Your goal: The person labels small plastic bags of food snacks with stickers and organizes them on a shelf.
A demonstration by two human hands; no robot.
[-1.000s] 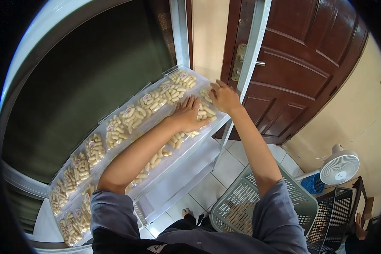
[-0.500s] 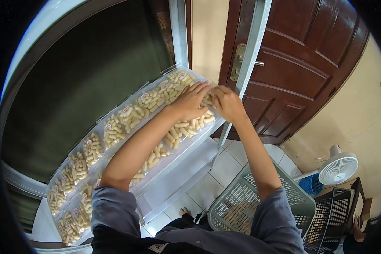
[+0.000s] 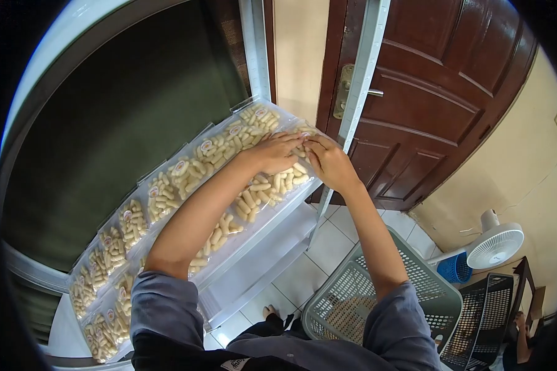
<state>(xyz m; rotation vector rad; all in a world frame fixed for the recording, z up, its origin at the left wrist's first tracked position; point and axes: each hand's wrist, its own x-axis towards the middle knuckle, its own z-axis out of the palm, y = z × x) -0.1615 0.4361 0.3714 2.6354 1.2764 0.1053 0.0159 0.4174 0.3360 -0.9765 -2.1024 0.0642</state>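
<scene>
At the far right end of a white shelf lies a clear bag of pale, finger-shaped snack pieces; a small round label shows by my fingertips. My left hand rests on the bags there, open, its fingers stretched toward that label. From the other side, my right hand reaches in with bent fingers drawn together at the bag's surface. Whatever its fingertips pinch is too small to make out. A similar bag lies just below my left hand, partly hidden by it.
Several labelled snack bags line the shelf's back, with others in front. A metal upright stands beside my right hand, before a brown door. Below are a grey-green plastic basket, a white fan and another person's arm.
My right hand, blurred and curled before, has settled lower with its fingertips at the label. My left hand has shifted slightly down, staying on the bags. The label now shows between my hands.
</scene>
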